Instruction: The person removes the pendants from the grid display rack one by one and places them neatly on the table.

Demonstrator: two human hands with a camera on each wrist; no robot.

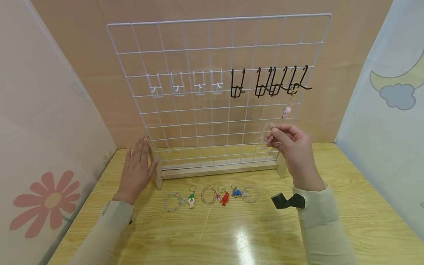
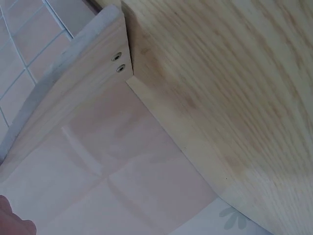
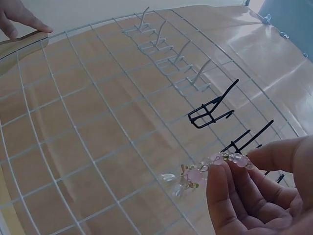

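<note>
My right hand (image 1: 296,149) pinches a pink beaded bracelet (image 1: 264,137) between thumb and fingers, before the lower right of a white wire grid rack (image 1: 219,48). Seen from the right wrist, pink and clear beads (image 3: 195,175) dangle past the fingertips. My left hand (image 1: 136,173) lies with straight fingers against the rack's left wooden post (image 1: 154,158); only some fingertips (image 2: 14,220) show in the left wrist view. From the rightmost black hook (image 1: 293,88) hangs a pink charm (image 1: 286,111) on a gold-coloured clasp.
White hooks (image 1: 199,87) and further black hooks (image 1: 236,88) line the grid. On the table before the rack lie a pale bracelet (image 1: 172,210), a green-and-white keychain (image 1: 191,200), a gold-toned bracelet (image 1: 203,196), a red figure keychain (image 1: 225,199), a blue keychain (image 1: 236,193) and a pink bracelet (image 1: 250,201).
</note>
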